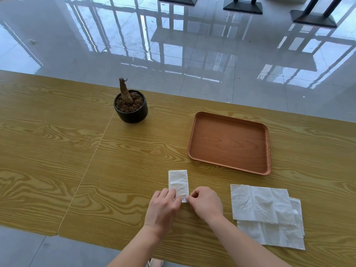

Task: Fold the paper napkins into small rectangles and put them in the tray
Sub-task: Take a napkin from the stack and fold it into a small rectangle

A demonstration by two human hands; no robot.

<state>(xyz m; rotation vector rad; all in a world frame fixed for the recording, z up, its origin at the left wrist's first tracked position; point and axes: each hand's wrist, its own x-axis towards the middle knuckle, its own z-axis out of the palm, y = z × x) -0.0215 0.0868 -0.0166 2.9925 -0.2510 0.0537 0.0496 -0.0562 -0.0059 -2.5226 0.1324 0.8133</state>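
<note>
A white paper napkin [178, 183], folded into a narrow strip, lies on the wooden table in front of me. My left hand [163, 206] holds its near left edge with thumb and fingers. My right hand [206, 204] pinches the near right corner, fingers curled. An empty brown wooden tray [194, 143] sits farther back on the right. To the right of my hands is a loose pile of unfolded white napkins [265, 211], overlapping one another.
A black pot [133, 114] with soil and a bare brown stump stands at the back, left of the tray. The table's near edge [57, 235] runs below my forearms. Glossy tiled floor lies beyond the table's far edge, with dark furniture bases [314, 20] at the top.
</note>
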